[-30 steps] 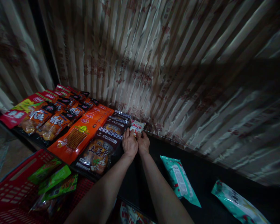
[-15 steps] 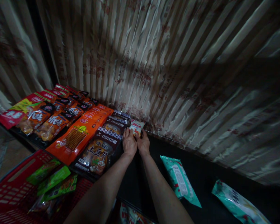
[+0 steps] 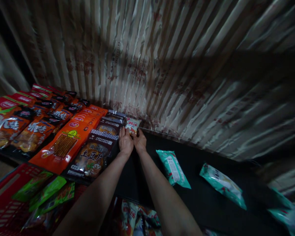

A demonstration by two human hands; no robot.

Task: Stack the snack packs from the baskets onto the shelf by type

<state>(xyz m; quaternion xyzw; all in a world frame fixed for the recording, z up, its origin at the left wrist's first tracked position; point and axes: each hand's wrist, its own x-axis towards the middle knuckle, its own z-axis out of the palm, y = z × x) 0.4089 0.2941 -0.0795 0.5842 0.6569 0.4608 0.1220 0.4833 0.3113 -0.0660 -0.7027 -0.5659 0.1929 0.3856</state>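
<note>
At the back of the black shelf (image 3: 147, 160), a small white snack bag (image 3: 132, 124) with red lettering stands between my two hands. My left hand (image 3: 126, 143) presses its near left side, next to the dark potato-chip bags (image 3: 90, 157). My right hand (image 3: 139, 141) grips the right side, fingers curled round the lower edge. The bottom of the bag is partly hidden behind my fingers. Orange packets (image 3: 68, 139) of stick snacks lie in an overlapping row left of the potato-chip bags.
A red basket (image 3: 5, 183) with green packets (image 3: 48, 193) stands at the lower left. Teal bags (image 3: 173, 168) lie spread along the right of the shelf. More bags (image 3: 130, 218) show below the front edge. A wrinkled curtain (image 3: 137, 65) hangs behind.
The view has turned to the right, so everything sits farther left and another teal bag shows at the right edge. Both hands stay at the white snack bag.
</note>
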